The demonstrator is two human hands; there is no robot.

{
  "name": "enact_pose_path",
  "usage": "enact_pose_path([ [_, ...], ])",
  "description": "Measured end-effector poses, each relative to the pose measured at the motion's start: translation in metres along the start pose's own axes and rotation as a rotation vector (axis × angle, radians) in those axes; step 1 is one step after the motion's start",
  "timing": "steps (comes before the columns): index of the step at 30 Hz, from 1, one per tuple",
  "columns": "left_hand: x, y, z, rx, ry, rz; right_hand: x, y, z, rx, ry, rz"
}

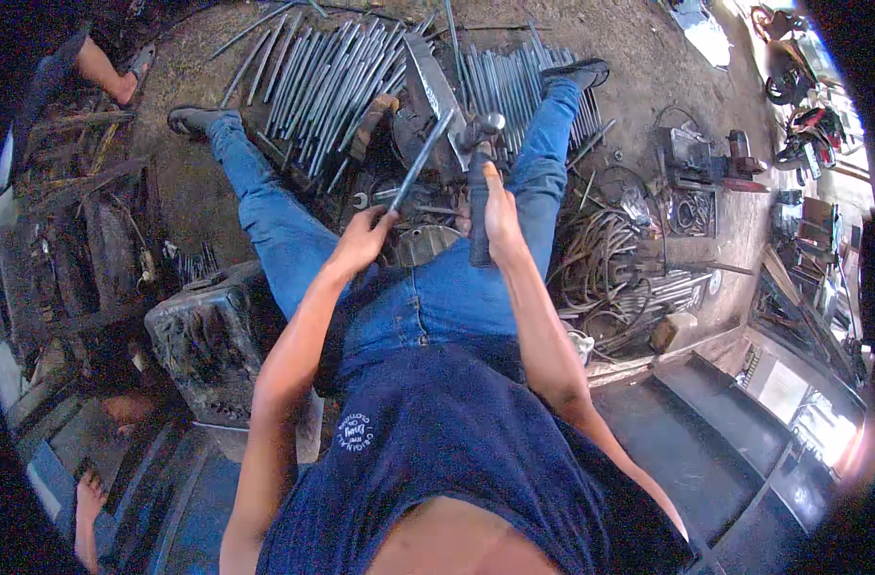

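Note:
My left hand [363, 240] is closed around the lower end of a slim metal rod [420, 169], which slants up and to the right. The rod's far end lies over a steel beam [431, 88] between my legs. In my right hand [500, 218] is a hammer [479, 196], gripped by its thick dark handle. Its metal head points away from me, beside the near end of the beam and close to the rod's tip. Whether hammer or rod touches the beam, I cannot tell. Below the beam lies an open-ended wrench [362, 200].
Many metal rods lie in a left pile [322, 96] and a right pile [500, 81]. A blackened metal block [212, 331] stands by my left thigh. Bent metal scraps [600, 254] heap at right, below a small machine [688, 149]. Another person's foot [128, 88] shows at upper left.

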State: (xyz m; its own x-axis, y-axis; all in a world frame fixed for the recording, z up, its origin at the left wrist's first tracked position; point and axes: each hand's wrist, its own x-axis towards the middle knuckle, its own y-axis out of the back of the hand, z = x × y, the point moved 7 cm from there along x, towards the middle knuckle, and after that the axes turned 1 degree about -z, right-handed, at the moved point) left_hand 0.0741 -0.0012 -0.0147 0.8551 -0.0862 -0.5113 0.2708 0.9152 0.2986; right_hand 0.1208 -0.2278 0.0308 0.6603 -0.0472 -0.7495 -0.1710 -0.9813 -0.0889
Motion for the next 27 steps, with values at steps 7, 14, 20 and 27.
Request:
enact_pose_path([
  [7, -0.014, 0.008, 0.013, -0.132, 0.061, 0.016, -0.065, -0.013, -0.157, -0.155, 0.456, 0.033],
  [14, -0.010, 0.000, 0.013, -0.206, 0.115, -0.026, -0.008, -0.027, -0.118, -0.078, 0.515, 0.008],
  [20, -0.017, 0.001, 0.018, -0.112, 0.110, 0.039, -0.002, -0.014, -0.031, 0.038, 0.021, -0.133],
  [27, 0.001, -0.006, -0.012, -0.327, 0.077, 0.053, -0.008, -0.001, -0.014, -0.109, 0.028, 0.010],
])
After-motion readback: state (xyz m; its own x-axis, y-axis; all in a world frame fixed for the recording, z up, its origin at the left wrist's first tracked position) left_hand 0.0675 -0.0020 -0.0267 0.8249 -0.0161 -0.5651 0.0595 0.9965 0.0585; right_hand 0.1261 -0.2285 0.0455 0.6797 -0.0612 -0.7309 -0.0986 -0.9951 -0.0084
